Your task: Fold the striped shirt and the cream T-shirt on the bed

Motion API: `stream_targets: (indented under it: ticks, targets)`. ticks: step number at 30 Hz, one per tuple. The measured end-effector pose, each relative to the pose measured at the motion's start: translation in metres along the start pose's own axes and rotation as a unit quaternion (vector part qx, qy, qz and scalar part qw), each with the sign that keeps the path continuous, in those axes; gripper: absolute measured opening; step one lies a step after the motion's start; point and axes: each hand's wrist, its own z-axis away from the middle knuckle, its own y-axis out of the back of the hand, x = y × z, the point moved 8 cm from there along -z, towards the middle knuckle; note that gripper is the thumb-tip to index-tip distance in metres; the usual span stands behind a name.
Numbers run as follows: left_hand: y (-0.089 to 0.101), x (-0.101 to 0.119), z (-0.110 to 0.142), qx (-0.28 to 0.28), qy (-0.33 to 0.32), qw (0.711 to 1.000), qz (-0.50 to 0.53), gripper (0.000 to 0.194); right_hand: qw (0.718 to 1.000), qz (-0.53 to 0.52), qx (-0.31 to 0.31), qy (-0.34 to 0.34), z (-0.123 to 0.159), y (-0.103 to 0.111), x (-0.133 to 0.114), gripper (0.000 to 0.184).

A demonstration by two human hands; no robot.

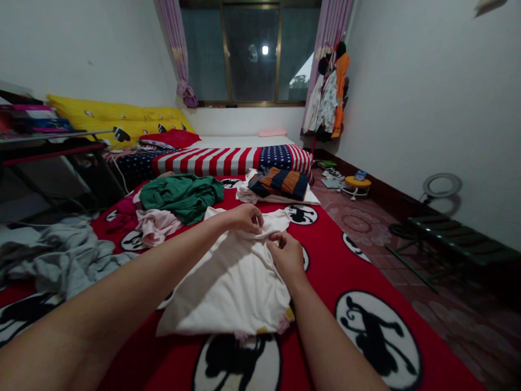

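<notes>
- We see our left hand (244,218) curled shut, with its fingers pinching the top of a white shirt (228,282).
- Our right hand (287,255) is nearly closed, and its fingertips (277,238) pinch the same shirt just beside the left hand.
- The shirt lies flat and bunched on a red blanket (329,309) with black and white round prints, between our two arms.
- If one hand lets go, the top of the shirt could flop down and land in a messy pile.
- If our hands pull apart too hard, the thin cloth could stretch or get new creases.
- If our hands do not move evenly, one side could slide and the shirt could end up crooked.
- A green cloth (183,198) and a pink cloth (157,227) lie near our left arm. If that arm swings wide, it could bump them and mix them up with the shirt.
- A soft grey heap of cloth (61,260) sits further left, and things could get lost in it.
- A folded white cloth (264,195) with a striped navy and orange cloth (280,183) on top sits past our hands. A careless reach could knock that stack over.
- The tiled floor (366,233) lies past the blanket's right edge, so cloth dragged too far that way could slip down.
</notes>
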Motion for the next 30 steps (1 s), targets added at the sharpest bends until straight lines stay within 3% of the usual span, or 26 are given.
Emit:
stream_targets:
  ticks: [2,5,7,11,16,22,28,30]
  targets:
    - [0.015,0.000,-0.002,0.094,0.004,0.995,-0.030,0.014,1.000,0.006,0.004,-0.001,0.000,0.001,0.001,0.023]
    - [0.030,0.005,0.005,0.251,-0.009,0.964,-0.082,0.014,1.000,-0.003,0.004,0.008,0.000,0.001,0.000,0.034]
    - [0.027,0.008,0.011,0.299,-0.027,0.949,-0.095,0.015,1.000,-0.014,0.003,0.014,0.000,0.002,0.000,0.043]
    - [0.015,-0.007,0.016,0.266,-0.004,0.962,-0.057,0.022,0.999,-0.008,0.010,0.032,0.000,0.002,-0.002,0.053]
    - [0.033,-0.051,0.032,0.232,0.066,0.969,-0.054,0.035,0.999,0.012,0.012,0.033,0.000,0.002,-0.002,0.058]
    - [0.037,-0.106,0.060,0.085,0.144,0.984,0.064,0.048,0.999,0.022,0.005,0.024,-0.001,0.001,-0.002,0.058]
    - [0.047,-0.125,0.080,0.102,0.222,0.969,0.023,0.042,1.000,0.011,0.005,0.027,-0.002,0.001,0.000,0.056]
    - [0.046,-0.122,0.082,0.095,0.211,0.973,0.016,0.037,1.000,0.014,0.003,0.022,-0.003,0.001,0.000,0.056]
